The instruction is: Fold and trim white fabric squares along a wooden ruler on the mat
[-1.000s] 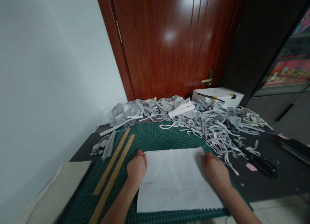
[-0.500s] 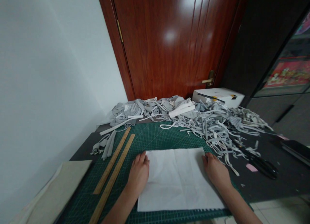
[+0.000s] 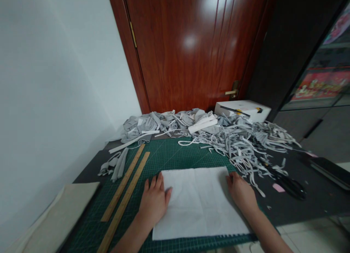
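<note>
A white cloth (image 3: pixel 199 205) lies flat on the green cutting mat (image 3: pixel 175 154), with light creases down its middle. My left hand (image 3: pixel 154 200) rests over its left edge, fingers spread and thumb on the cloth. At the far right corner my right hand (image 3: pixel 240 191) has its fingers curled together on the cloth's edge. To the left of my left hand, two wooden rulers (image 3: pixel 128 198) lie side by side on the mat.
Grey and white fabric scraps (image 3: pixel 235 136) heap along the back and right. Black-handled scissors (image 3: pixel 290 185) and a pink piece (image 3: pixel 278 187) lie at right. Folded beige cloth (image 3: pixel 60 213) is at left; a white box (image 3: pixel 246 108) stands behind the scraps.
My left hand has opened from a closed grip on the cloth's far left corner, its fingers now spread. My right hand stays at the right edge. The whole view has shifted slightly.
</note>
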{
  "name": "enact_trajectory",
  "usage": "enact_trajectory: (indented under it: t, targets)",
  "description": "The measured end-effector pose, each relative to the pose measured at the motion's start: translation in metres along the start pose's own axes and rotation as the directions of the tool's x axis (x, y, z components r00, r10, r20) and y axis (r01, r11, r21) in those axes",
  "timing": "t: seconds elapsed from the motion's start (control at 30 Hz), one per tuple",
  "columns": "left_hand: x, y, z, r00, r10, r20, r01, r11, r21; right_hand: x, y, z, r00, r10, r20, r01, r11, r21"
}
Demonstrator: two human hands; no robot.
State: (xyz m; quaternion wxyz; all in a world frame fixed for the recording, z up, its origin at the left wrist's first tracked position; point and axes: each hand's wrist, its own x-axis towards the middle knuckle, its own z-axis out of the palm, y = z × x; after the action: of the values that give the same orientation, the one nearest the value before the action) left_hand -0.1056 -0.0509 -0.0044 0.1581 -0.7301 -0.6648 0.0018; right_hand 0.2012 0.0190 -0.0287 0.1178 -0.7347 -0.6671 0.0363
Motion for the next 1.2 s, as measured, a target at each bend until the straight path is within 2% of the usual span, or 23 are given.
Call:
enact_trajectory:
  t: [0.17, 0.27, 0.33, 0.4, 0.47, 0.53, 0.77, 1.03, 1.13, 1.2]
  targets:
    - [-0.006, -0.003, 0.011, 1.000, -0.003, 0.001, 0.003, 0.999, -0.050, -0.002, 0.002, 0.002, 0.997, -0.036, -0.063, 0.035, 0.999, -0.012]
    - [-0.006, -0.005, 0.012, 0.999, 0.013, -0.048, -0.016, 0.998, -0.063, -0.004, 0.001, 0.002, 0.996, -0.077, -0.048, 0.074, 0.996, -0.059]
    - [-0.003, -0.006, 0.008, 0.992, 0.088, -0.094, -0.096, 0.992, -0.083, -0.005, 0.001, 0.002, 0.995, -0.097, -0.034, 0.093, 0.991, -0.099]
    - [0.000, -0.007, 0.005, 0.969, 0.224, -0.104, -0.236, 0.963, -0.127, -0.005, 0.001, 0.003, 0.993, -0.115, -0.030, 0.111, 0.985, -0.134]
    - [0.004, -0.010, 0.004, 0.932, 0.356, -0.067, -0.362, 0.913, -0.186, -0.005, 0.000, 0.003, 0.991, -0.127, -0.029, 0.121, 0.980, -0.155]
    - [0.007, -0.012, 0.006, 0.911, 0.411, -0.029, -0.405, 0.883, -0.238, -0.005, 0.000, 0.003, 0.991, -0.134, -0.029, 0.128, 0.979, -0.160]
    - [0.001, -0.018, 0.017, 0.954, 0.300, -0.007, -0.289, 0.914, -0.284, -0.005, 0.001, 0.002, 0.993, -0.114, -0.016, 0.111, 0.986, -0.121]
    - [0.001, -0.027, -0.002, 0.928, 0.359, 0.100, -0.325, 0.911, -0.255, -0.008, 0.004, 0.001, 0.990, -0.134, -0.041, 0.127, 0.981, -0.150]
    - [0.003, -0.022, -0.009, 0.934, 0.353, 0.064, -0.330, 0.915, -0.230, -0.008, 0.003, 0.000, 0.989, -0.145, -0.030, 0.138, 0.977, -0.163]
    - [0.003, -0.010, -0.010, 0.936, 0.351, 0.007, -0.342, 0.915, -0.215, -0.008, 0.002, 0.000, 0.988, -0.155, -0.015, 0.150, 0.973, -0.175]
